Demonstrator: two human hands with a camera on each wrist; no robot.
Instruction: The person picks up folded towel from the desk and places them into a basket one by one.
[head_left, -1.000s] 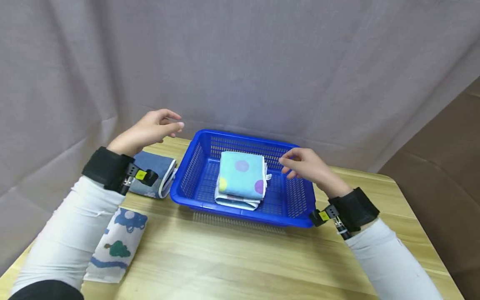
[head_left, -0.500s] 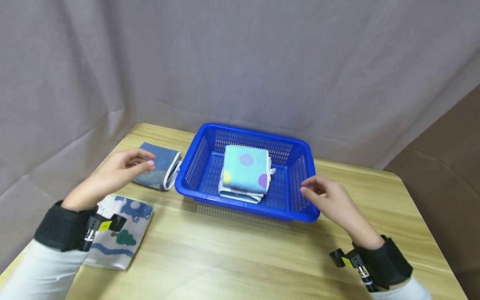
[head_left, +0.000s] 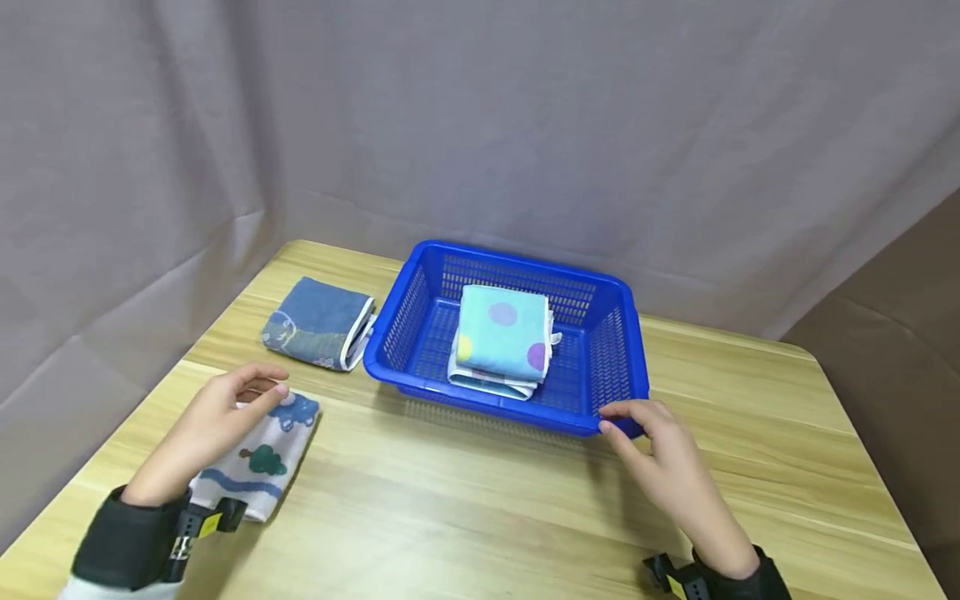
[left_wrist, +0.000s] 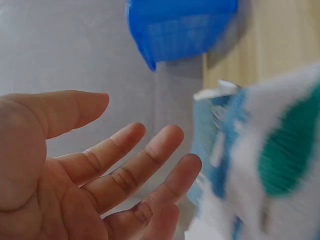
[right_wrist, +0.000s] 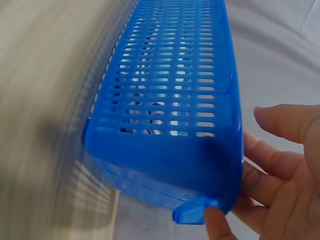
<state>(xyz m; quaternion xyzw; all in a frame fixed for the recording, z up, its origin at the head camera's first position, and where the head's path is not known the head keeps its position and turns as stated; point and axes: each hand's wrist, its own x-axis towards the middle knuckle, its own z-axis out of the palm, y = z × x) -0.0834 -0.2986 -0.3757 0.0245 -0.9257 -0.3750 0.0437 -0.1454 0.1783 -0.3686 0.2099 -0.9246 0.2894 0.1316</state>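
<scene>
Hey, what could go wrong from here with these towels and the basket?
The right hand is at a corner of the blue basket, so a bump might shift it. That could slide the dotted towel off the cloth beneath, since their edges don't line up. The left hand is close to the white towel and might brush it out of shape.

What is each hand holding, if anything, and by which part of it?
The left hand holds nothing. The right hand is at the near right corner of the blue basket; whether it grips there cannot be told.
</scene>
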